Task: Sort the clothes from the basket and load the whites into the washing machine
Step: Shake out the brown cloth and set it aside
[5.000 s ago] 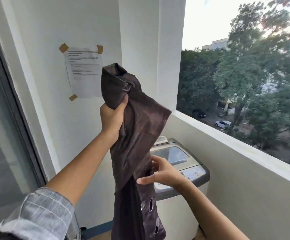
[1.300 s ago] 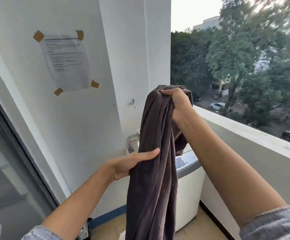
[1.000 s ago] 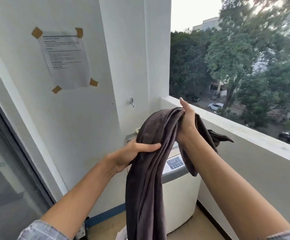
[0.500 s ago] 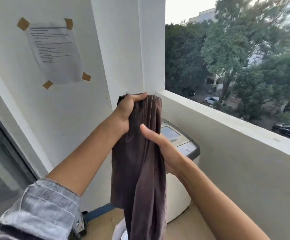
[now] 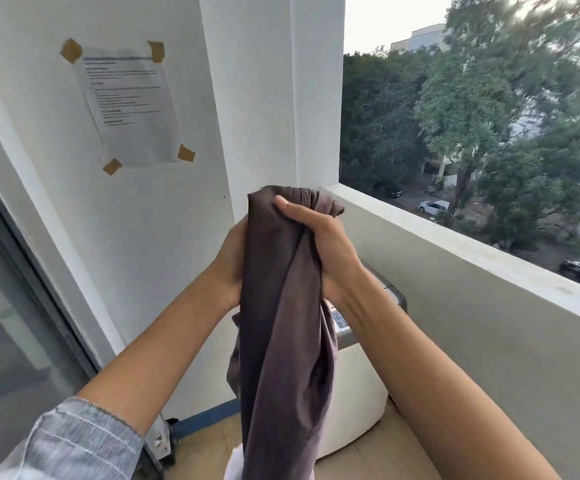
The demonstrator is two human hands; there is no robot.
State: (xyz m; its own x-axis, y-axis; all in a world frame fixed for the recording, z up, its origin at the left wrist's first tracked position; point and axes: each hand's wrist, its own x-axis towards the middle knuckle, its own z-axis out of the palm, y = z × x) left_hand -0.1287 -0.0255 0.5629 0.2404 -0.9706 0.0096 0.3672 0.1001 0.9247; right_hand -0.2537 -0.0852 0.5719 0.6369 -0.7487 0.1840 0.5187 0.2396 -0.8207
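Observation:
A dark brown garment [image 5: 281, 341] hangs in front of me, bunched at its top and trailing down out of frame. My left hand [image 5: 229, 268] grips it from the left, mostly hidden behind the cloth. My right hand [image 5: 319, 244] is closed around the bunched top from the right. Both hands hold it at chest height. Behind the garment stands the white top-loading washing machine [image 5: 357, 396] with its grey lid [image 5: 390, 292] down; most of it is covered by cloth and my right forearm. A bit of white [image 5: 233, 469] shows at the bottom edge; the basket itself is not visible.
A white wall with a taped paper notice [image 5: 129, 105] rises on the left, beside a glass sliding door [image 5: 11, 323]. The balcony parapet [image 5: 472, 271] runs along the right, close to the machine. Tan floor tiles [image 5: 368, 459] show below.
My right hand has come up from the cloth's middle and closed on the bunched top beside my left hand. The garment is now gathered tighter between both hands.

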